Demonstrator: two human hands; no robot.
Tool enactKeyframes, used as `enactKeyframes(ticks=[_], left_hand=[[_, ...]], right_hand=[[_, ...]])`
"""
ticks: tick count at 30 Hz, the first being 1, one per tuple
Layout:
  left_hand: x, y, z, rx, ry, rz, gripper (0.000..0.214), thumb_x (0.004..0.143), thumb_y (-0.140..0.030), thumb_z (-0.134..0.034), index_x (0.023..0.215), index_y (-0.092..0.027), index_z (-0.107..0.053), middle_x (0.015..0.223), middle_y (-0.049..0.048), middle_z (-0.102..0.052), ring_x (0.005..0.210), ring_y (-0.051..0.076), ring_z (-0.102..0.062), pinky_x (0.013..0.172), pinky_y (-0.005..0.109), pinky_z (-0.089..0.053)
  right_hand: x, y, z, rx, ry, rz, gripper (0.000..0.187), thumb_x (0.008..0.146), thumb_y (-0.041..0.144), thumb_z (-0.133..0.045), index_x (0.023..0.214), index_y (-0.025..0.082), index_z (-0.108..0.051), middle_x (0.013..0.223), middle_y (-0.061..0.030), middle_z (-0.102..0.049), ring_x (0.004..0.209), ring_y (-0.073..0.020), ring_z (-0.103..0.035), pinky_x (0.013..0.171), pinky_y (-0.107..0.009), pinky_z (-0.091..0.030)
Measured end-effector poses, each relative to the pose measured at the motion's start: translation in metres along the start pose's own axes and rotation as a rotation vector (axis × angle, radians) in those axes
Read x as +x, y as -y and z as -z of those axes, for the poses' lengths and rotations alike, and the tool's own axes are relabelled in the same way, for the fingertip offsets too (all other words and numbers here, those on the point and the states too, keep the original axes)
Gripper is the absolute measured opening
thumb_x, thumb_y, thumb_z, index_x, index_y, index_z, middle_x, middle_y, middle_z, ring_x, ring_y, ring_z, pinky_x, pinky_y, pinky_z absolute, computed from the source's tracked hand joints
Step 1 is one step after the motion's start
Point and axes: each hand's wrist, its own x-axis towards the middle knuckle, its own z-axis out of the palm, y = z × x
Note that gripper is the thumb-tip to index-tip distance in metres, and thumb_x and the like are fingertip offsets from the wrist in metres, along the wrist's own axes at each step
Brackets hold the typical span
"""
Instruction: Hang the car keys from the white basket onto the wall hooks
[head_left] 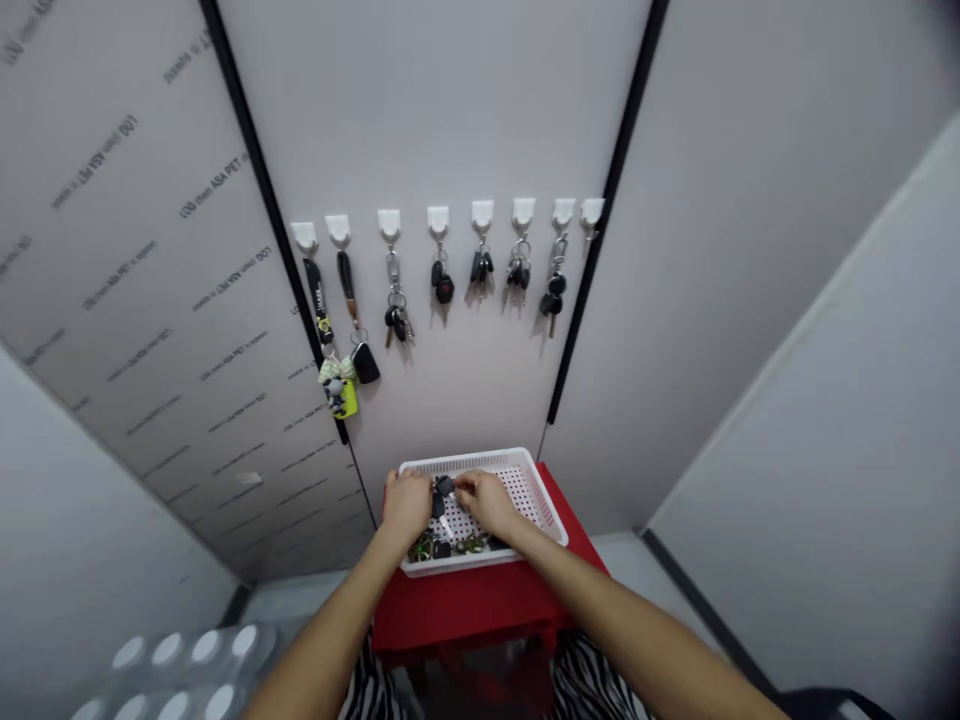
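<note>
Both my hands reach into a white perforated basket (536, 478) standing on a red stool (465, 605). My left hand (406, 503) and my right hand (484, 499) have their fingers pinched together on a black key bunch (442, 489) between them. More keys and a greenish keychain (471, 544) lie in the basket's near part. On the wall above is a row of white hooks (438, 218); most carry key bunches, such as one with a black fob (442, 285). The rightmost hook (592, 211) looks bare.
Far left hooks hold long lanyards, one with a yellow charm (341, 392) and one with a black fob (365, 362). Black vertical strips (592, 260) divide the grey wall panels. A grey tray with round white lids (180, 665) sits at the lower left.
</note>
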Motion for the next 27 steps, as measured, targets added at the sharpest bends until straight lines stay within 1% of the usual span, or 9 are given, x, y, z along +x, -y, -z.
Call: enactKeyframes(ticks=[5,8,10,13,16,19,21,24,27], left_hand=[[-0.003,-0.008,0.012,-0.076,0.028,-0.022,0.025,0.07,-0.021,-0.029,0.074,-0.017,-0.054,0.084,0.0069,-0.058,0.084,0.019,-0.048,0.076,0.036,-0.027],[-0.003,-0.013,0.019,-0.072,0.028,-0.053,0.025,0.069,-0.023,-0.029,0.074,-0.018,-0.053,0.083,0.0066,-0.058,0.083,0.019,-0.049,0.078,0.038,-0.027],[-0.002,-0.017,0.022,-0.061,0.033,-0.102,0.025,0.069,-0.024,-0.029,0.073,-0.018,-0.052,0.08,0.0061,-0.059,0.081,0.019,-0.05,0.079,0.036,-0.027],[0.001,-0.024,0.026,-0.099,0.056,-0.171,0.024,0.068,-0.028,-0.03,0.072,-0.018,-0.051,0.075,0.0053,-0.059,0.074,0.017,-0.052,0.071,0.03,-0.034],[0.004,-0.033,0.027,-0.219,0.043,-0.153,0.024,0.067,-0.032,-0.031,0.071,-0.018,-0.05,0.07,0.003,-0.059,0.064,0.015,-0.053,0.06,0.024,-0.037],[0.01,-0.042,0.026,-0.387,-0.004,-0.083,0.025,0.065,-0.036,-0.034,0.071,-0.018,-0.05,0.068,0.0007,-0.058,0.056,0.013,-0.051,0.054,0.022,-0.038],[0.015,-0.048,0.025,-0.521,-0.055,-0.052,0.026,0.064,-0.037,-0.036,0.073,-0.017,-0.05,0.068,0.0006,-0.058,0.058,0.013,-0.051,0.056,0.022,-0.039],[0.025,-0.061,0.026,-0.731,-0.138,-0.073,0.028,0.062,-0.037,-0.039,0.077,-0.016,-0.049,0.074,0.002,-0.057,0.067,0.013,-0.052,0.064,0.023,-0.04],[0.035,-0.079,0.034,-0.851,-0.201,-0.122,0.03,0.063,-0.035,-0.041,0.084,-0.015,-0.048,0.082,0.0032,-0.055,0.071,0.012,-0.051,0.068,0.025,-0.041]], right_hand=[[-0.003,0.008,0.008,-0.003,-0.062,0.035,0.025,0.063,0.018,-0.046,0.086,0.017,-0.057,0.081,-0.0055,-0.058,0.072,-0.0133,-0.051,0.067,-0.022,-0.037],[-0.006,0.008,0.011,0.018,-0.081,0.057,0.024,0.065,0.021,-0.047,0.087,0.017,-0.057,0.082,-0.0054,-0.058,0.073,-0.0129,-0.05,0.067,-0.021,-0.037],[-0.008,0.007,0.013,0.034,-0.091,0.07,0.023,0.065,0.023,-0.046,0.085,0.017,-0.057,0.081,-0.0048,-0.058,0.072,-0.0123,-0.051,0.067,-0.021,-0.036],[-0.012,0.002,0.017,0.065,-0.097,0.071,0.021,0.066,0.024,-0.045,0.081,0.017,-0.058,0.077,-0.0037,-0.059,0.071,-0.0113,-0.051,0.064,-0.019,-0.036],[-0.015,-0.003,0.026,0.131,-0.116,0.06,0.019,0.067,0.023,-0.045,0.077,0.016,-0.059,0.072,-0.0019,-0.06,0.068,-0.0093,-0.051,0.061,-0.017,-0.035],[-0.018,-0.006,0.041,0.241,-0.13,0.007,0.018,0.067,0.024,-0.046,0.073,0.015,-0.059,0.063,0.0004,-0.059,0.058,-0.0064,-0.05,0.054,-0.014,-0.034],[-0.018,-0.007,0.053,0.326,-0.156,-0.037,0.017,0.066,0.024,-0.046,0.071,0.014,-0.059,0.059,0.0011,-0.058,0.055,-0.0053,-0.048,0.051,-0.014,-0.034],[-0.014,-0.009,0.075,0.478,-0.219,-0.079,0.015,0.065,0.024,-0.048,0.069,0.014,-0.058,0.057,0.0018,-0.056,0.052,-0.0045,-0.047,0.05,-0.014,-0.034],[-0.007,-0.012,0.101,0.644,-0.274,-0.093,0.014,0.064,0.021,-0.047,0.069,0.013,-0.057,0.051,0.0033,-0.052,0.046,-0.0034,-0.044,0.047,-0.015,-0.035]])
